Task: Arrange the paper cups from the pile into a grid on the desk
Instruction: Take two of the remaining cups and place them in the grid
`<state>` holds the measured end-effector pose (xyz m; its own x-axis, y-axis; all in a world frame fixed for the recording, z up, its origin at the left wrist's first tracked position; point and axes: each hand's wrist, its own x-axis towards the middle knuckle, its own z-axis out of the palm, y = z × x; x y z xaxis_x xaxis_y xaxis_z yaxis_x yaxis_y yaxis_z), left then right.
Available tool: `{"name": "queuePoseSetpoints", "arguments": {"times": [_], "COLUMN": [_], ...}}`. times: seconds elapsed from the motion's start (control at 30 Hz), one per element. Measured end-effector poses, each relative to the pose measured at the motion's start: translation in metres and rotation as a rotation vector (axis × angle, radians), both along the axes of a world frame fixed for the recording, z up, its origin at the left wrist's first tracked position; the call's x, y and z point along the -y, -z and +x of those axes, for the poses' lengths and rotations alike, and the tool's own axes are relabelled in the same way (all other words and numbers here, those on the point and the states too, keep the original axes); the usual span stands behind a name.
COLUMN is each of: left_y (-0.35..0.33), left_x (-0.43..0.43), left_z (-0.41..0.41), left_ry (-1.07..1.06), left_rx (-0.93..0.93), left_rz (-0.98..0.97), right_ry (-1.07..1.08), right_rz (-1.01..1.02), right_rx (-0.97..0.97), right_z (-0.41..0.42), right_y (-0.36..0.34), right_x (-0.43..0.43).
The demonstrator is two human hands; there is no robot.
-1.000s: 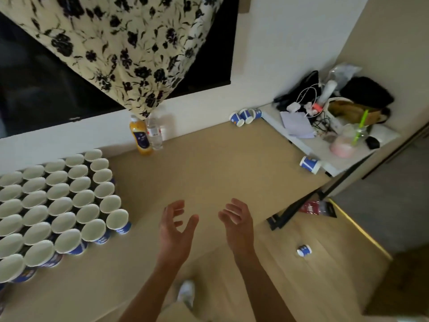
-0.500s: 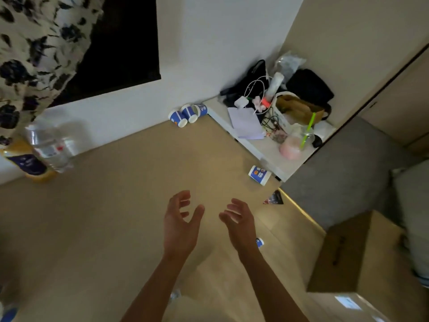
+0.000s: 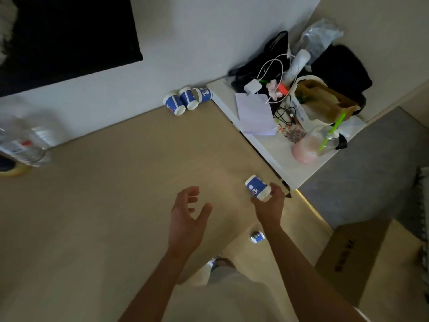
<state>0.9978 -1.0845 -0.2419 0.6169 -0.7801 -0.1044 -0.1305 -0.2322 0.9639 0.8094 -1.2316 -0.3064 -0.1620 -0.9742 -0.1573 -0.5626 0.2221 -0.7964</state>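
Left hand hovers over the desk, fingers spread and loosely curled, holding nothing; three paper cups lie on their sides by the wall. Right hand sits against the rim of a tipped cup near the desk's right edge, beside the white side table; can't tell if the fingers have it gripped. One stray cup is on the floor below.

Five paper cups all told: three bunched by the wall, a fourth cup at the right hand, a fifth cup down on the floor. Two hands up, with the left hand alongside. One clear bottle, one cardboard box, one green straw.
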Motion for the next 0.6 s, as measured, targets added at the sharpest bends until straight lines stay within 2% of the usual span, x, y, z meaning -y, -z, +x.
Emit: {"name": "queuePoseSetpoints", "arguments": {"times": [0.23, 0.4, 0.5, 0.6], "left_y": [0.006, 0.008, 0.011, 0.013], "left_x": [0.047, 0.07, 0.076, 0.079], "left_z": [-0.024, -0.043, -0.05, -0.055], "left_ry": [-0.088, -0.131, -0.132, -0.123], "left_rx": [0.035, 0.065, 0.084, 0.132], "left_rz": [0.08, 0.113, 0.154, 0.189], "right_ry": [-0.235, -0.399, -0.489, -0.603], "right_rz": [0.16, 0.185, 0.17, 0.219], "right_rx": [-0.206, -0.259, -0.232, -0.125], "right_z": [-0.021, -0.026, -0.027, -0.02], "right_y": [0.059, 0.074, 0.072, 0.054], "right_x": [0.037, 0.045, 0.049, 0.064]}}
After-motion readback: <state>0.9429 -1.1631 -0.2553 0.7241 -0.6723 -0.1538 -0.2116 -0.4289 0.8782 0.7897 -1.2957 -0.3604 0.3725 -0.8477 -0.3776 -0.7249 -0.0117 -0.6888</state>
